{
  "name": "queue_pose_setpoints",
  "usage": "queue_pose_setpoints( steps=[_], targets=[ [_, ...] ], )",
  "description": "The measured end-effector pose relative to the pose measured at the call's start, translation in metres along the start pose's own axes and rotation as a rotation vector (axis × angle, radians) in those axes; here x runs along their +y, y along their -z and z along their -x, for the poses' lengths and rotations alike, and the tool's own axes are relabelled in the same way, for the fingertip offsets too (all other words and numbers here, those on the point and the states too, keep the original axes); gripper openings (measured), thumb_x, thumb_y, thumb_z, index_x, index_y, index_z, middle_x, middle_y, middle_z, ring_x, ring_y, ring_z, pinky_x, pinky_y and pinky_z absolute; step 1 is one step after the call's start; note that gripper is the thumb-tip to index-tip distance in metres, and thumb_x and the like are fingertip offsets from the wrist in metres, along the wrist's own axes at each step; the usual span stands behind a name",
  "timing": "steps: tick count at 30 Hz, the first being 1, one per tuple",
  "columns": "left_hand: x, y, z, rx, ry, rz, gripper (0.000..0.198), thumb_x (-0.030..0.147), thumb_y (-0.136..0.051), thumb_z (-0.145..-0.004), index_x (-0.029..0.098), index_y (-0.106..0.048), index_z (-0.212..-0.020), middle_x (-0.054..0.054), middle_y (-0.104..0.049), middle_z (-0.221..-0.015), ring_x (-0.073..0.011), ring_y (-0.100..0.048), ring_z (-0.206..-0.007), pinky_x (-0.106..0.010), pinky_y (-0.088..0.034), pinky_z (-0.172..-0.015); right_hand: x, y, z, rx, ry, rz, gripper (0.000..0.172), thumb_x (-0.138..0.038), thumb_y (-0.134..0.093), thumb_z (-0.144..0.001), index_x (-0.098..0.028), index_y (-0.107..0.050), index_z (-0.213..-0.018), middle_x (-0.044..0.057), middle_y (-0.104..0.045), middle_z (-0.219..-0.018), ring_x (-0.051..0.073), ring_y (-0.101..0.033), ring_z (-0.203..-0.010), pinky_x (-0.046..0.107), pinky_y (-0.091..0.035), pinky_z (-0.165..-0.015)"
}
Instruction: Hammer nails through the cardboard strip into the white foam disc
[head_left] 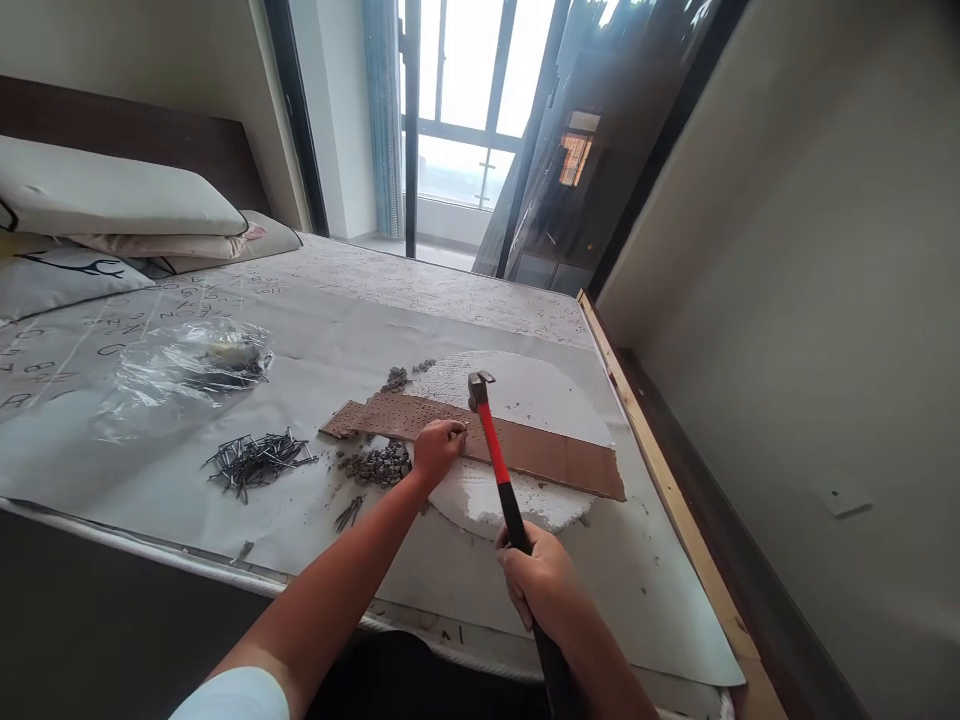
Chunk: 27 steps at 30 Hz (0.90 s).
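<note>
- Bright bedroom with a tall window (pixel 472 90) at the back; pillows (pixel 112 185) are stacked by a dark headboard (pixel 195 140); a pale sheet (pixel 360 335) covers much of the mattress.
- Claw hammer (pixel 495 445): metal head, handle red above and black below; brown board (pixel 559 457): long, narrow, peppered with small dark dots over its left half, plain at the right, lying across a round white slab (pixel 529 380).
- Right hand (pixel 544 580): fingers wrapped around the black grip; the hammer's head is up and away from it, appearing over the board.
- Left hand (pixel 437 450): fingers bent at the board's near edge, left of the hammer; cannot tell whether they pinch anything.
- Left of the board: grey fragments (pixel 382 464) just beside it; loose nails (pixel 259 460) heaped farther off; a clear plastic bag (pixel 176 375) behind them.
</note>
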<state>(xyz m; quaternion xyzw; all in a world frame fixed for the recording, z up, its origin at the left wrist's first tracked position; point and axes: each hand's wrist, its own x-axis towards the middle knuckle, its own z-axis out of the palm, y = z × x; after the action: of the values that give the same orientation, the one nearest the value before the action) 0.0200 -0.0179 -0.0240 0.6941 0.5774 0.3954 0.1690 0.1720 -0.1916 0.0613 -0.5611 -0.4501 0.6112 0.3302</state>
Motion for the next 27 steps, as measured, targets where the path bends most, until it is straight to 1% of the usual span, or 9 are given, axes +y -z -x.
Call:
queue_pose_setpoints(
  steps=[3, 5, 8, 9, 12, 14, 19, 24, 27],
  targets=[
    [-0.0002, 0.0002, -0.0002, 0.005, -0.038, 0.012, 0.017, 0.029, -0.055, -0.078, 0.02, -0.07, -0.08, -0.004, -0.07, -0.084, -0.0184, -0.061, -0.084, -0.029, -0.046, -0.075, -0.0016, 0.0021, 0.0022, 0.016, 0.073, -0.023, 0.014, -0.029, -0.045, -0.068, -0.02, -0.044, -0.078, -0.014, -0.03, -0.035, 0.007, -0.029, -0.026, 0.021, -0.023, -0.033],
    [0.0003, 0.0005, -0.0004, 0.007, -0.042, 0.011, 0.016, 0.027, -0.055, -0.078, 0.02, -0.069, -0.079, -0.004, -0.069, -0.083, -0.0179, -0.061, -0.083, -0.028, -0.046, -0.074, -0.0012, 0.0024, 0.0015, 0.008, 0.035, -0.02, 0.014, -0.029, -0.045, -0.067, -0.02, -0.044, -0.078, -0.014, -0.031, -0.036, 0.007, -0.029, -0.025, 0.021, -0.023, -0.032],
    [0.0015, 0.001, -0.0006, 0.005, -0.029, -0.018, 0.015, 0.026, -0.055, -0.078, 0.02, -0.069, -0.077, -0.004, -0.069, -0.081, -0.0183, -0.06, -0.083, -0.028, -0.045, -0.073, 0.0002, 0.0012, -0.0007, 0.015, -0.04, 0.019, 0.009, -0.025, -0.044, -0.065, -0.021, -0.041, -0.073, -0.013, -0.032, -0.036, 0.006, -0.029, -0.025, 0.021, -0.024, -0.032],
    [0.0018, 0.001, -0.0006, 0.004, -0.026, -0.026, 0.015, 0.026, -0.055, -0.078, 0.02, -0.069, -0.077, -0.004, -0.069, -0.081, -0.0186, -0.06, -0.084, -0.028, -0.045, -0.074, 0.0004, 0.0008, -0.0008, 0.028, -0.037, 0.024, 0.008, -0.024, -0.043, -0.065, -0.021, -0.041, -0.072, -0.013, -0.031, -0.036, 0.006, -0.029, -0.025, 0.021, -0.023, -0.032],
    [0.0018, 0.0005, -0.0004, 0.0, -0.036, -0.028, 0.015, 0.027, -0.055, -0.079, 0.021, -0.069, -0.079, -0.004, -0.07, -0.083, -0.0187, -0.06, -0.085, -0.029, -0.045, -0.076, 0.0002, 0.0009, 0.0004, 0.062, 0.035, -0.009, 0.009, -0.025, -0.043, -0.065, -0.021, -0.042, -0.073, -0.013, -0.029, -0.036, 0.006, -0.028, -0.026, 0.021, -0.022, -0.033],
    [0.0018, 0.0003, -0.0002, -0.002, -0.043, -0.029, 0.015, 0.027, -0.055, -0.078, 0.021, -0.069, -0.079, -0.004, -0.07, -0.083, -0.0187, -0.06, -0.085, -0.029, -0.045, -0.076, 0.0003, 0.0015, 0.0002, 0.052, 0.052, -0.021, 0.01, -0.025, -0.043, -0.066, -0.021, -0.042, -0.075, -0.014, -0.029, -0.036, 0.006, -0.029, -0.026, 0.02, -0.023, -0.033],
    [0.0036, 0.0017, 0.0008, 0.005, -0.012, -0.035, 0.016, 0.027, -0.055, -0.078, 0.02, -0.069, -0.081, -0.005, -0.07, -0.084, -0.0195, -0.061, -0.085, -0.029, -0.045, -0.073, 0.0001, 0.001, -0.0045, 0.025, -0.048, 0.094, 0.007, -0.02, -0.043, -0.064, -0.022, -0.04, -0.071, -0.012, -0.032, -0.036, 0.007, -0.03, -0.025, 0.021, -0.025, -0.032],
    [0.0022, 0.0014, 0.0015, 0.0, -0.038, -0.009, 0.016, 0.027, -0.055, -0.079, 0.02, -0.069, -0.08, -0.005, -0.07, -0.084, -0.0187, -0.061, -0.085, -0.029, -0.046, -0.074, -0.0013, -0.001, -0.0015, 0.014, 0.035, -0.01, 0.009, -0.022, -0.044, -0.066, -0.021, -0.041, -0.074, -0.013, -0.03, -0.036, 0.006, -0.028, -0.027, 0.021, -0.023, -0.032],
    [0.0003, -0.0003, 0.0012, 0.013, -0.03, -0.027, 0.017, 0.027, -0.054, -0.079, 0.02, -0.069, -0.081, -0.005, -0.07, -0.084, -0.0192, -0.061, -0.086, -0.03, -0.046, -0.074, 0.001, -0.0024, -0.0018, 0.001, -0.032, 0.004, 0.008, -0.02, -0.043, -0.065, -0.022, -0.04, -0.072, -0.013, -0.031, -0.036, 0.007, -0.028, -0.026, 0.021, -0.021, -0.031]
  ],
)
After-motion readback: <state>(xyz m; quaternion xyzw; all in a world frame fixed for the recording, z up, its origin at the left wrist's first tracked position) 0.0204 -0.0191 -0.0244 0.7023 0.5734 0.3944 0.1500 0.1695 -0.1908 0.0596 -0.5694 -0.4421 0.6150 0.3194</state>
